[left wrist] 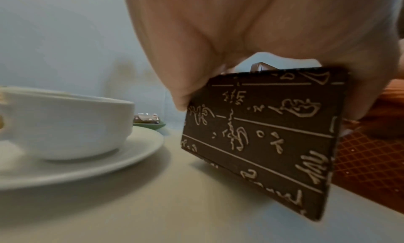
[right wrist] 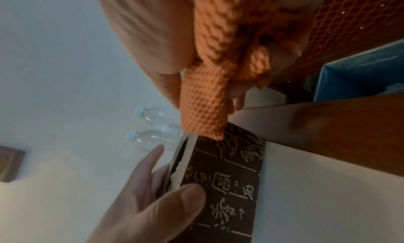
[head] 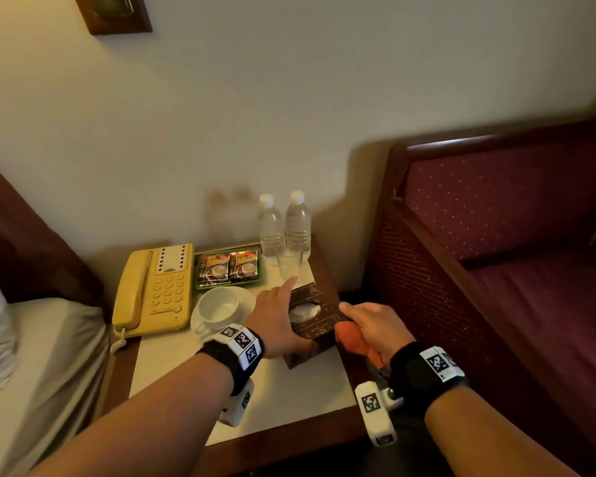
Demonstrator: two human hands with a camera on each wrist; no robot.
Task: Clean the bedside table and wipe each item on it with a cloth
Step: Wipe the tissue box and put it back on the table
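Note:
A dark brown tissue box [head: 315, 325] with pale script sits tilted near the right edge of the bedside table [head: 283, 401]. My left hand [head: 283, 318] grips the box from its left side, thumb on the near face and index finger pointing out. In the left wrist view the box [left wrist: 262, 139] is lifted at one edge off the tabletop. My right hand [head: 372, 328] holds a bunched orange cloth [head: 355, 342]. In the right wrist view the cloth [right wrist: 205, 108] touches the box's [right wrist: 229, 186] far top corner.
A yellow telephone [head: 155, 290] lies at the table's left. A white cup on a saucer [head: 219, 308] stands just left of my left hand. Behind it are a green tray of sachets [head: 229, 266] and two water bottles [head: 284, 225]. A red upholstered chair [head: 496, 235] borders the right side.

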